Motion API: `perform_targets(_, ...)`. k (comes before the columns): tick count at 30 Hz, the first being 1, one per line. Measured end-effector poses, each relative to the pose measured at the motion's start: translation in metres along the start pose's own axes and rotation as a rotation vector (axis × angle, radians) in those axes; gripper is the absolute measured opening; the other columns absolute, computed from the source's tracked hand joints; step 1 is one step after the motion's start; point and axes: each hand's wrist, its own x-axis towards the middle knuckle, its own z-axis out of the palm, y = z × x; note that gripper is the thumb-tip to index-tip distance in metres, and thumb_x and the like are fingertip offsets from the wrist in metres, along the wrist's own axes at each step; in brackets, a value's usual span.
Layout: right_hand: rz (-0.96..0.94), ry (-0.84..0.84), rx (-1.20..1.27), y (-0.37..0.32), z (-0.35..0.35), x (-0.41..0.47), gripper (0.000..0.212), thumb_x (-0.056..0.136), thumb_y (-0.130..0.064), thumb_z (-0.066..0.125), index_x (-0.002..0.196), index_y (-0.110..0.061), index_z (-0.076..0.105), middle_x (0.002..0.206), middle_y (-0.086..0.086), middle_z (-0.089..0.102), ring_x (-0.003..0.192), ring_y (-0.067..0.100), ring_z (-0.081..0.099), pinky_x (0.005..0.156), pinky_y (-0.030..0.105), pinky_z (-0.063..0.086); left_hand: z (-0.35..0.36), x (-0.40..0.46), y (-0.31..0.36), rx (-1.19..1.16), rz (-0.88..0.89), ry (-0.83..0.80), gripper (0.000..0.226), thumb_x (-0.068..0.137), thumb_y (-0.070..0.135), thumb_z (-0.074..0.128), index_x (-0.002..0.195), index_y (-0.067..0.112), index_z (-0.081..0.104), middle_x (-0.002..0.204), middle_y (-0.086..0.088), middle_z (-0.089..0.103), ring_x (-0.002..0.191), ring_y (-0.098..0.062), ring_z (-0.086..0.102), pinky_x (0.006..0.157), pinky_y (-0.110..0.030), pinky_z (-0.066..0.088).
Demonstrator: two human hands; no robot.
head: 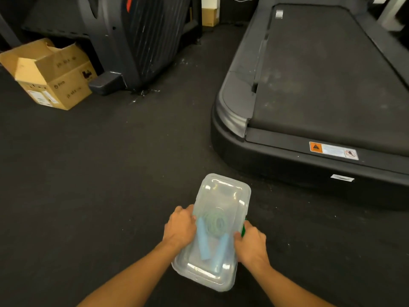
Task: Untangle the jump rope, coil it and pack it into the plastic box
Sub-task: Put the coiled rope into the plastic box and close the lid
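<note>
A clear plastic box (pixel 221 191) with its lid on lies on the dark floor in front of me. Through the lid I see the coiled greenish jump rope (pixel 215 222) and its two light-blue handles (pixel 204 240) inside. My left hand (pixel 180 227) grips the box's left side, thumb on the lid. My right hand (pixel 251 243) grips the right side, fingers curled over a green latch (pixel 243 230).
A treadmill (pixel 321 85) fills the right side, its black rear edge close beyond the box. An open cardboard box (pixel 51 74) sits at the far left beside dark exercise equipment (pixel 137 41). Dark floor (pixel 110 162) surrounds the plastic box.
</note>
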Motion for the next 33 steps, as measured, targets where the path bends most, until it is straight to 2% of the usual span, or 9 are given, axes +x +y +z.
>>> perform_targets(5,0.006,0.002,-0.009,0.002,-0.003,0.004,0.027,0.095,-0.015,0.055,0.122,-0.019,0.057,0.098,-0.003,0.062,0.079,0.008,0.064,0.059,0.021,0.053,0.001,0.000,-0.002,-0.031,-0.004,0.007,0.026,0.103,0.029,0.042,0.118,0.020,0.061,0.104,-0.005,0.060,0.090,-0.022,0.063,0.078,-0.038,0.055)
perform_targets(11,0.052,-0.048,0.000,-0.006,-0.006,0.012,0.026,0.093,-0.018,0.058,0.119,-0.023,0.059,0.104,0.002,0.065,0.083,0.015,0.067,0.066,0.033,0.061,-0.011,0.009,-0.007,-0.164,-0.097,-0.040,0.020,0.096,0.026,0.055,0.107,0.024,0.072,0.101,-0.001,0.072,0.093,-0.021,0.069,0.086,-0.041,0.058)
perform_targets(15,0.121,-0.049,-0.011,-0.010,-0.009,0.016,0.018,0.090,-0.016,0.061,0.091,-0.032,0.053,0.092,-0.001,0.060,0.079,0.019,0.066,0.067,0.042,0.063,-0.009,0.015,-0.009,-0.168,-0.116,-0.040,0.011,0.095,0.028,0.061,0.097,0.022,0.070,0.097,-0.002,0.070,0.089,-0.018,0.068,0.086,-0.041,0.058)
perform_targets(19,0.189,-0.046,0.042,-0.008,-0.013,0.019,0.024,0.088,-0.012,0.065,0.086,-0.033,0.053,0.092,0.002,0.062,0.078,0.021,0.068,0.063,0.041,0.063,-0.006,0.018,-0.009,-0.178,-0.126,-0.054,0.009,0.094,0.028,0.062,0.094,0.022,0.068,0.096,-0.002,0.069,0.088,-0.018,0.068,0.085,-0.043,0.059)
perform_targets(24,0.276,-0.028,0.219,-0.006,-0.010,0.015,0.029,0.088,-0.014,0.069,0.113,-0.025,0.062,0.093,0.003,0.062,0.079,0.019,0.066,0.059,0.034,0.059,-0.006,0.021,-0.012,-0.274,-0.208,-0.076,0.015,0.095,0.030,0.062,0.104,0.018,0.066,0.108,-0.004,0.067,0.096,-0.019,0.064,0.082,-0.039,0.057)
perform_targets(26,0.292,-0.016,0.244,-0.008,-0.010,0.016,0.035,0.087,-0.014,0.069,0.120,-0.021,0.062,0.090,0.000,0.058,0.075,0.015,0.060,0.058,0.032,0.055,-0.008,0.020,-0.009,-0.297,-0.276,-0.128,0.029,0.097,0.033,0.059,0.121,0.016,0.057,0.120,-0.008,0.061,0.102,-0.023,0.060,0.071,-0.037,0.055)
perform_targets(28,0.311,-0.019,0.229,-0.009,-0.012,0.015,0.047,0.085,-0.014,0.071,0.130,-0.019,0.056,0.103,0.004,0.060,0.079,0.014,0.057,0.063,0.031,0.051,-0.010,0.021,-0.006,-0.261,-0.290,-0.182,0.044,0.099,0.034,0.056,0.138,0.015,0.047,0.133,-0.011,0.054,0.111,-0.027,0.057,0.070,-0.038,0.055)
perform_targets(31,0.333,-0.025,0.168,-0.012,-0.014,0.017,0.062,0.084,-0.012,0.072,0.139,-0.014,0.045,0.127,0.014,0.055,0.102,0.026,0.058,0.077,0.037,0.053,-0.010,0.026,-0.003,-0.202,-0.226,-0.199,0.056,0.099,0.027,0.053,0.150,0.012,0.034,0.144,-0.015,0.048,0.123,-0.033,0.054,0.082,-0.043,0.058)
perform_targets(33,0.322,-0.021,0.125,-0.015,-0.014,0.018,0.068,0.083,-0.009,0.072,0.143,-0.013,0.040,0.134,0.016,0.049,0.113,0.031,0.056,0.086,0.042,0.055,-0.011,0.028,0.001,-0.163,-0.153,-0.216,0.065,0.098,0.019,0.052,0.155,0.013,0.023,0.150,-0.017,0.044,0.132,-0.035,0.050,0.101,-0.043,0.050)
